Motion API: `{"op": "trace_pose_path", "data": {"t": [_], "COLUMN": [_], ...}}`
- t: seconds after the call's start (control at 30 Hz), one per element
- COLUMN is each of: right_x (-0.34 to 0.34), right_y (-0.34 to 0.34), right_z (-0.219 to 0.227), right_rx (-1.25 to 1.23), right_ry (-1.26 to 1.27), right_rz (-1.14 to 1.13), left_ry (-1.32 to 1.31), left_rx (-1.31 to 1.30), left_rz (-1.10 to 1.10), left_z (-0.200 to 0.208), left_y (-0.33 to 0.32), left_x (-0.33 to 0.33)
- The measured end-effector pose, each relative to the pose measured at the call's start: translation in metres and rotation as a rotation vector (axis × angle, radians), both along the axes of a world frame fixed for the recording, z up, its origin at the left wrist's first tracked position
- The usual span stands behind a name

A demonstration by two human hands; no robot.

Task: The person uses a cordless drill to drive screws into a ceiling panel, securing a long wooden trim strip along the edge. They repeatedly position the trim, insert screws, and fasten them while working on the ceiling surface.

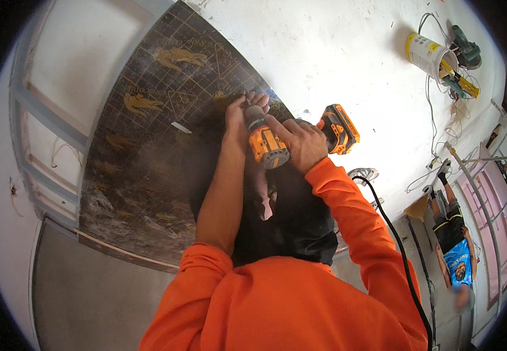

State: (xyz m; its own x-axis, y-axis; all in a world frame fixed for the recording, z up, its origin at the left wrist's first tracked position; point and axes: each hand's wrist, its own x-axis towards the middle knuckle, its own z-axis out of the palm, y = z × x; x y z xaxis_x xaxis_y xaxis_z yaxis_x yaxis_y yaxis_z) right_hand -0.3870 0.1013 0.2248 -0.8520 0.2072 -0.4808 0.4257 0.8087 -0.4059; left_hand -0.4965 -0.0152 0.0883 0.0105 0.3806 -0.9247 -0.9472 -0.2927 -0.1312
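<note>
An orange and black cordless drill (269,149) is in my right hand (305,140), which wraps round its grip. Its battery (340,130) sticks out to the right of that hand. The front end of the drill points away from me, toward my left hand (239,114). The fingers of my left hand are bent closed right by the drill's chuck (255,115); whatever they pinch is too small to make out. Beneath both hands lies a dark board (171,88) with gold print and grid lines, dusty toward its near end.
A white bucket (426,52) with tools and a green power tool (465,48) stand at the far right among loose cables. Grey metal framing (54,120) runs along the left. A black cable (397,240) passes my right arm. Another person (455,234) is at the right.
</note>
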Motion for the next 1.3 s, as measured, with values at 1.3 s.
{"op": "trace_pose_path", "data": {"t": [1.3], "right_x": [-0.015], "right_y": [0.005], "right_z": [0.009], "right_rx": [-0.092], "right_ry": [-0.105], "right_rz": [-0.130], "left_ry": [0.229], "left_rx": [0.434], "left_rz": [-0.367], "left_z": [0.020], "left_y": [-0.006], "left_x": [-0.023]}}
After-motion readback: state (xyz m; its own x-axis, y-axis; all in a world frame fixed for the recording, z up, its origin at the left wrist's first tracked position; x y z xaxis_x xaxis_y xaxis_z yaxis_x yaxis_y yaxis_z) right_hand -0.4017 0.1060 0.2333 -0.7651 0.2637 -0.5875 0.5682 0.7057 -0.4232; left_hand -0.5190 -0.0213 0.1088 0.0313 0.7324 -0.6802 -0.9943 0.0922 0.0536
